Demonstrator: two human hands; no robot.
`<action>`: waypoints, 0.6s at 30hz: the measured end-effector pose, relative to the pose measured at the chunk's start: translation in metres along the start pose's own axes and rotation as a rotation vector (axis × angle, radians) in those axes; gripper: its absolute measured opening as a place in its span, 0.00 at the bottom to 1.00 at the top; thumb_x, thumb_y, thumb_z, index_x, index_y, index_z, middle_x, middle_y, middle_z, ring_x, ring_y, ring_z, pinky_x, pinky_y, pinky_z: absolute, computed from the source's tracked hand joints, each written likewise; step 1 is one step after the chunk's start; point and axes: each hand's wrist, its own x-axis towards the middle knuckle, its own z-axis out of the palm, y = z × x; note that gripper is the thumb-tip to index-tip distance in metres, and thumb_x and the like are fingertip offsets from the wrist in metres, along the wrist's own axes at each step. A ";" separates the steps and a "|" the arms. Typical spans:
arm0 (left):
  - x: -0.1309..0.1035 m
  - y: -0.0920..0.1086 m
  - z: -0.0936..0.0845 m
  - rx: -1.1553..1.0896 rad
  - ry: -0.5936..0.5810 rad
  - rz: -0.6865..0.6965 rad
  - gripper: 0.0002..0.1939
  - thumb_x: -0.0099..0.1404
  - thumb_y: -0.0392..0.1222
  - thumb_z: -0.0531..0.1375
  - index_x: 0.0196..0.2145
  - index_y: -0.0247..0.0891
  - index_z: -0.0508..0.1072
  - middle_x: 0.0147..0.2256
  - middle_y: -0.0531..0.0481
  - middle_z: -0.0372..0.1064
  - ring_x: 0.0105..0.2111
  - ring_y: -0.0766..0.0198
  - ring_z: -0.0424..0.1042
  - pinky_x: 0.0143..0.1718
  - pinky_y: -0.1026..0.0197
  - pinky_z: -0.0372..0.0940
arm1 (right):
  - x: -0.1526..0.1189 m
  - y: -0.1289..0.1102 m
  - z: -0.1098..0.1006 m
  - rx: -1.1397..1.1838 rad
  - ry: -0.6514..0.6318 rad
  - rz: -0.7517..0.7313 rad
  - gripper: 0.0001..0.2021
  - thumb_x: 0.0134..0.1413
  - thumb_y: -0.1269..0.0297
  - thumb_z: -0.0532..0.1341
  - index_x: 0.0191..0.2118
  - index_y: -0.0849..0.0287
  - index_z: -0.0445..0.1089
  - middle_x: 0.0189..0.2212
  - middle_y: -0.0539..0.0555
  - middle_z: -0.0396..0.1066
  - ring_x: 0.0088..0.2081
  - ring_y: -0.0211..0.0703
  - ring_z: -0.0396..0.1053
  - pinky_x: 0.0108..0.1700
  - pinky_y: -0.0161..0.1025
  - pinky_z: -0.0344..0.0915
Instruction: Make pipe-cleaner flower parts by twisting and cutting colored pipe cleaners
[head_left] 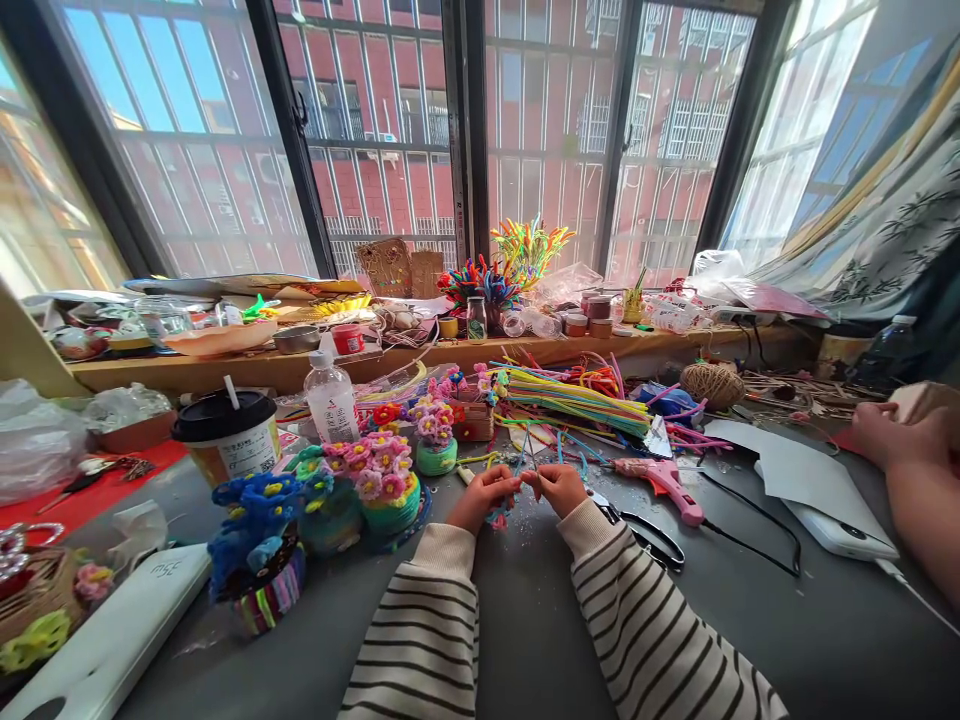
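Observation:
My left hand (486,498) and my right hand (559,488) meet low over the grey table, fingertips pinched close together. Thin blue-grey pipe cleaners (529,447) rise in a narrow V from between them. The fingers of both hands are closed on these stems. A small pink and blue fuzzy piece (498,517) hangs below my left hand, partly hidden by its fingers. Just right of my right hand lie black-handled scissors (651,535), their blades partly covered. A pink hot glue gun (664,482) rests beyond them.
Fuzzy flower pots (390,500), a lidded cup (229,435) and a water bottle (330,400) stand on the left. A bundle of pipe cleaners (574,400) lies behind my hands. At right are a white phone (840,530), a cable and another person's hand (889,435) near a box.

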 end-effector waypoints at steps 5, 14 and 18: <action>-0.001 0.003 0.002 -0.026 0.030 0.012 0.14 0.43 0.47 0.58 0.16 0.36 0.57 0.14 0.58 0.56 0.15 0.74 0.54 0.17 0.68 0.42 | 0.000 0.001 0.001 0.050 -0.048 -0.009 0.28 0.36 0.40 0.47 0.08 0.61 0.58 0.07 0.45 0.47 0.14 0.29 0.47 0.19 0.31 0.45; 0.002 -0.003 -0.001 0.037 -0.055 -0.020 0.12 0.45 0.46 0.57 0.18 0.35 0.60 0.13 0.58 0.57 0.14 0.74 0.54 0.16 0.68 0.40 | 0.003 0.002 -0.006 0.088 -0.046 0.000 0.28 0.37 0.40 0.46 0.09 0.61 0.58 0.08 0.46 0.48 0.15 0.30 0.48 0.20 0.31 0.47; 0.002 -0.002 -0.001 0.030 -0.044 -0.034 0.12 0.44 0.46 0.57 0.18 0.35 0.60 0.14 0.58 0.57 0.15 0.74 0.55 0.16 0.69 0.42 | 0.004 0.004 -0.009 0.104 0.005 0.030 0.26 0.37 0.42 0.48 0.08 0.61 0.57 0.08 0.47 0.51 0.15 0.30 0.49 0.21 0.31 0.48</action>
